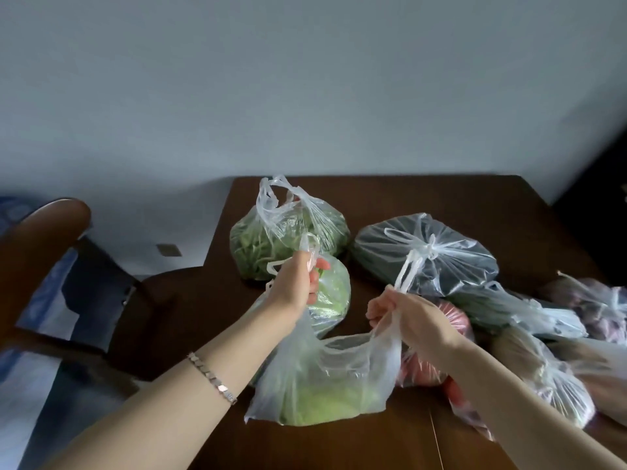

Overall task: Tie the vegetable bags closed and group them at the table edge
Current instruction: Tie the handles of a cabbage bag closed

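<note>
A person's left hand (298,283) and right hand (409,320) each close tightly around one handle of a thin, translucent white plastic carrier bag (325,378), stretching its mouth between them. The bag sits near the front centre of a dark brown wooden desk (475,198).

The film looks soft, limp and slippery, and would likely tear if yanked. The pale green round vegetable inside, probably a cabbage, seems firm and fairly heavy, so it should anchor the bag while the top is worked. The two handle loops are the best places to hold. They poke up above each fist and look long enough to cross and knot.

The plastic is cloudy and crinkled, and its base rests on the desk. Farther away on the left lies an untied clear bag of green beans (271,245). To its right is a knotted clear bag of dark contents (441,266). More bags crowd the right side.
</note>
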Demonstrator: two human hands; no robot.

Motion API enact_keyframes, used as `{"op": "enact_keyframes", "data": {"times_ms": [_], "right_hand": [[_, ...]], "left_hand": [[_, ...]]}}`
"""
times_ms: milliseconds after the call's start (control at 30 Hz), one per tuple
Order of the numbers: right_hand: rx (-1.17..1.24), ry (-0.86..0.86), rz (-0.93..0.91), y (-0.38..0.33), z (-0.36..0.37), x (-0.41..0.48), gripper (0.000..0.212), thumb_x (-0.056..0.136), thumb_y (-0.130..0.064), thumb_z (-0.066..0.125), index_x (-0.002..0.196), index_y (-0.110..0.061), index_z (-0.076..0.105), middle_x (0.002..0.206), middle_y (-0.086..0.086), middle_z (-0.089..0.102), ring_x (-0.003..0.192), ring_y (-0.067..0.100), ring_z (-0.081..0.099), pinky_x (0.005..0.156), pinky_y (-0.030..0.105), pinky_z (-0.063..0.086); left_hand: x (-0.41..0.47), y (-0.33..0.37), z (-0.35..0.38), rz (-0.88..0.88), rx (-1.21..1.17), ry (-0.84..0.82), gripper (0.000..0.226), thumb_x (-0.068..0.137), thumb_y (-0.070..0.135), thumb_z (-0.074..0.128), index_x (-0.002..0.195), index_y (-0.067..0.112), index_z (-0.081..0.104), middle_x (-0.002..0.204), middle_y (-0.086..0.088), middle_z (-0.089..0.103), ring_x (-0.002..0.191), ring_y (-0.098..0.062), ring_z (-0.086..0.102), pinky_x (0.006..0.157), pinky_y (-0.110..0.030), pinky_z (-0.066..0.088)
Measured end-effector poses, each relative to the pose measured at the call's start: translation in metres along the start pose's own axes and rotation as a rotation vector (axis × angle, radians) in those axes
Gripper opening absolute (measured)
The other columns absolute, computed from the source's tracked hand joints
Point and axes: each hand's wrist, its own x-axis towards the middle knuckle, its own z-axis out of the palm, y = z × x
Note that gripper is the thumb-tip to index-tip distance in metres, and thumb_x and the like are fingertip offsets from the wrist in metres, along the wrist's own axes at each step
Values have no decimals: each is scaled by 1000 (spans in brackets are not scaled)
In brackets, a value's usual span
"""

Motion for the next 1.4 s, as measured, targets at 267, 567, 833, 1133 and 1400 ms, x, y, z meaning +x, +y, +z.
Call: {"op": "enact_keyframes", "data": {"times_ms": [267,567,833,1133,1400], "right_hand": [[-219,114,-25,-5,6,13,42,99,-32,23,75,-10,49,42,-7,26,37,7,20,35,19,19],[-661,28,151,19,6,-1,27,93,-8,39,68,-6,49,62,0,44,52,9,39,41,18,30],[-289,-139,-13,13,-8,-15,32,95,-28,46,87,-5,67,52,-7,42,43,3,36,45,16,29],[-275,342,32,40,-23,16,43,94,-29,50,58,-8,58,44,0,43,25,2,35,33,13,28],[-542,38,-92,49,-10,11,16,88,-19,58,86,-9,71,60,-7,56,48,0,46,50,15,37]], "left_hand": [[-9,-21,29,9,1,-83,15,91,8,55,92,0,68,52,3,48,45,-4,40,40,-12,32],[-19,-48,50,-387,-70,-43,37,75,4,74,104,6,52,65,-7,58,37,-5,51,36,-16,37],[-23,-50,60,-215,17,49,8,81,9,68,74,10,65,53,-2,57,38,-4,45,35,-14,33],[-25,-62,59,344,739,-68,22,92,22,55,83,10,71,63,2,63,57,-4,58,61,-22,48],[-10,-77,39,621,918,-74,28,92,15,54,117,6,64,111,-6,65,100,-18,61,82,-13,41]]}}
